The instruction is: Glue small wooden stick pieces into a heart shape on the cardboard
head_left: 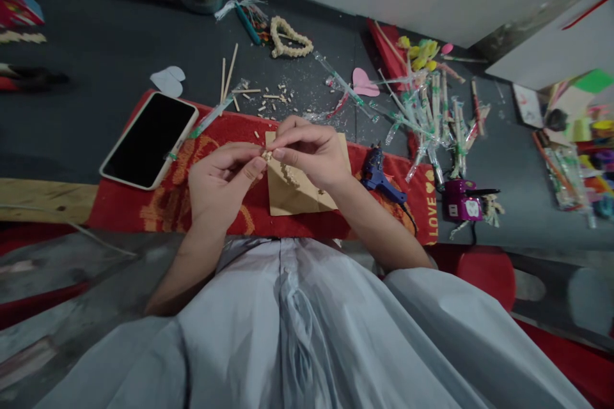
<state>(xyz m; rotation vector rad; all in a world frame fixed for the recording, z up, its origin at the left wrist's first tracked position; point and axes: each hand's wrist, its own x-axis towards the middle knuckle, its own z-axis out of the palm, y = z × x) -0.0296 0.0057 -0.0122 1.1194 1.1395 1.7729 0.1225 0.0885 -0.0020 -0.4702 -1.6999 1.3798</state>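
Note:
My left hand [218, 182] and my right hand [314, 150] meet above a brown card [307, 201]. Their thumbs and fingertips pinch a small pale piece [267, 155], mostly covered by the fingers; it looks like a cluster of short stick bits. On the card, partly under my right hand, runs a curved line of pale bits [289, 176]. A blue glue gun [381, 179] lies to the right of my right hand. A phone [149, 139] with a dark screen rests left of my left hand.
A red towel [167, 211] lies under the card. Behind it are cut stick bits [278, 97], whole sticks [229, 73], a heart-shaped frame [290, 38] and a pink paper heart [364, 83]. Wrapped sticks [434, 108] pile up at right, near a purple box [461, 201].

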